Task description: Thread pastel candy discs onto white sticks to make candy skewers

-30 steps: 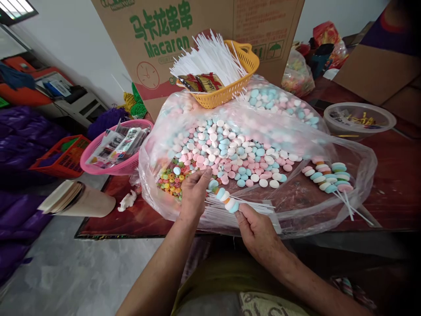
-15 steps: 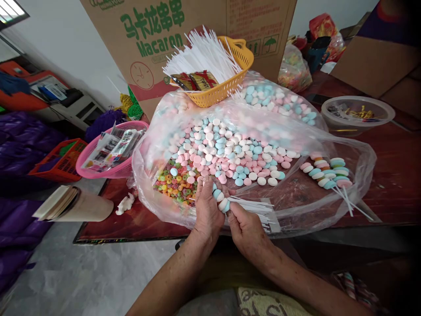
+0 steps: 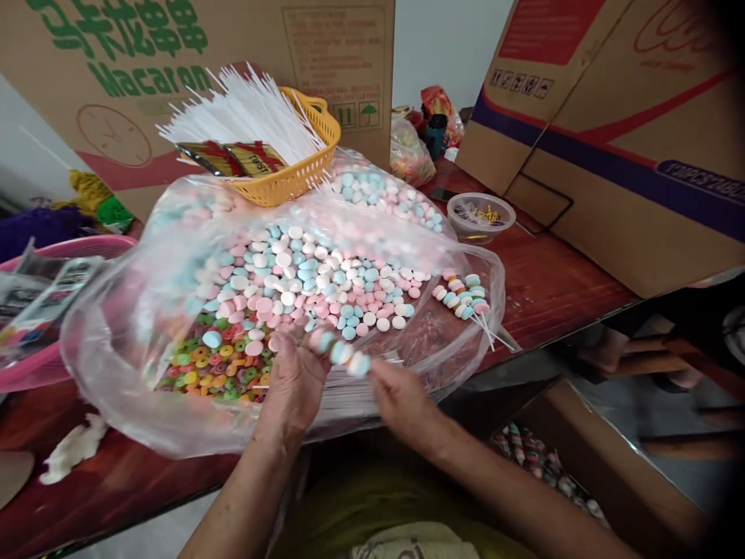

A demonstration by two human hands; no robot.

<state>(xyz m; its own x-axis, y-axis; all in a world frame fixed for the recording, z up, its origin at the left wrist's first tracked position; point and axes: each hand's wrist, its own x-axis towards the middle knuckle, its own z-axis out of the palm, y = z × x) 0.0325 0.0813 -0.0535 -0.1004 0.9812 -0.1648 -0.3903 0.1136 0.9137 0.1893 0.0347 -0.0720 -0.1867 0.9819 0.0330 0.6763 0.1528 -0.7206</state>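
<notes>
The right hand's fingers (image 3: 381, 374) pinch the near end of a candy skewer (image 3: 343, 353); the left hand's fingers (image 3: 286, 349) are curled at its far end, their grip too blurred to tell. Just beyond lie loose candies (image 3: 308, 268) and ring candies (image 3: 215, 369) on clear plastic (image 3: 122, 404), with finished skewers (image 3: 464, 296) to the right.

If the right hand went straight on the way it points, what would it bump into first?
Past the candy skewer it holds, the right hand would probably meet the left hand, though blur leaves depth unclear.
</notes>
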